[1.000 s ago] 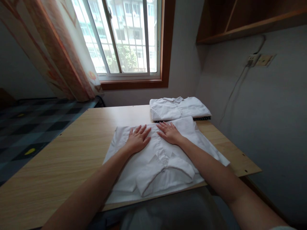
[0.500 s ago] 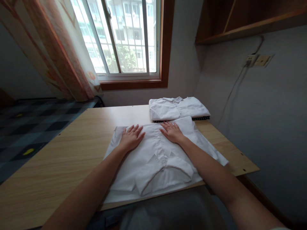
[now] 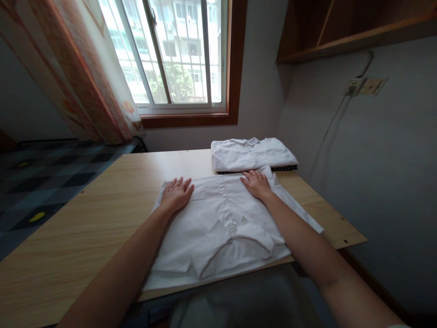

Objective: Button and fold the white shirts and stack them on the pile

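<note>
A white collared shirt (image 3: 208,218) lies front side up on the table, its collar towards me and its button line running away from me. My left hand (image 3: 177,195) rests flat on the shirt's far left part, fingers stretched out. On the far right part lies my right hand (image 3: 256,184), also flat with fingers extended. Neither hand grips the cloth. Beyond my right hand sits a second white shirt (image 3: 252,155), folded, on top of something dark with a ridged edge (image 3: 287,167).
The wooden table (image 3: 112,218) reaches towards the wall beneath a barred window (image 3: 184,59). A checked bed cover (image 3: 30,182) and a curtain (image 3: 88,82) are at the left. At the right, a shelf (image 3: 358,36) hangs above a wall socket (image 3: 373,85) with a cable.
My hands have slid apart across the shirt, the left one to the left and the right one to the right. A pocket near my left hand is now uncovered.
</note>
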The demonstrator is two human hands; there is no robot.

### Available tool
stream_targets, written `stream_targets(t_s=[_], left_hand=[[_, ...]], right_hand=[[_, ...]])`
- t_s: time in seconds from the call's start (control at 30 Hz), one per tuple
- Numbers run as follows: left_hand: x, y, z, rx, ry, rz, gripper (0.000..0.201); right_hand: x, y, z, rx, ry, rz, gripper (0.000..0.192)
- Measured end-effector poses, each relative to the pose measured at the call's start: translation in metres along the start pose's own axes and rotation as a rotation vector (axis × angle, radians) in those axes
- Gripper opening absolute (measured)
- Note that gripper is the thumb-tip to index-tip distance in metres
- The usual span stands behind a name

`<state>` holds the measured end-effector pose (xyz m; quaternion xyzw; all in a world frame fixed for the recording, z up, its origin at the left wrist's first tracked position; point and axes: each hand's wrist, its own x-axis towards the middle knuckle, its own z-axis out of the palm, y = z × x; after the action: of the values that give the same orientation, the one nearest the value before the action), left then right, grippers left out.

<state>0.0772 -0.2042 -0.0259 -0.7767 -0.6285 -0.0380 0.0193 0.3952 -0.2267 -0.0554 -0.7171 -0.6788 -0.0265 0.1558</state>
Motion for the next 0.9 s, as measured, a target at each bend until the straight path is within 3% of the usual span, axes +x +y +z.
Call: stream_targets(t_s=[0.3, 0.47, 0.7, 0.9], left_hand=[[0.002, -0.007, 0.002, 0.007, 0.02, -0.027, 0.061], [0.005, -0.017, 0.0, 0.022, 0.027, -0.061, 0.064], [0.01, -0.036, 0.004, 0.048, 0.033, -0.121, 0.064], [0.012, -0.038, 0.005, 0.052, 0.018, -0.152, 0.069]], right_hand=[[0.004, 0.02, -0.001, 0.029, 0.136, 0.115, 0.044], [0.005, 0.026, -0.003, 0.04, 0.123, 0.244, 0.044], [0.006, 0.029, 0.0, 0.005, 0.121, 0.276, 0.046], [0.008, 0.03, 0.007, 0.011, 0.138, 0.349, 0.051]])
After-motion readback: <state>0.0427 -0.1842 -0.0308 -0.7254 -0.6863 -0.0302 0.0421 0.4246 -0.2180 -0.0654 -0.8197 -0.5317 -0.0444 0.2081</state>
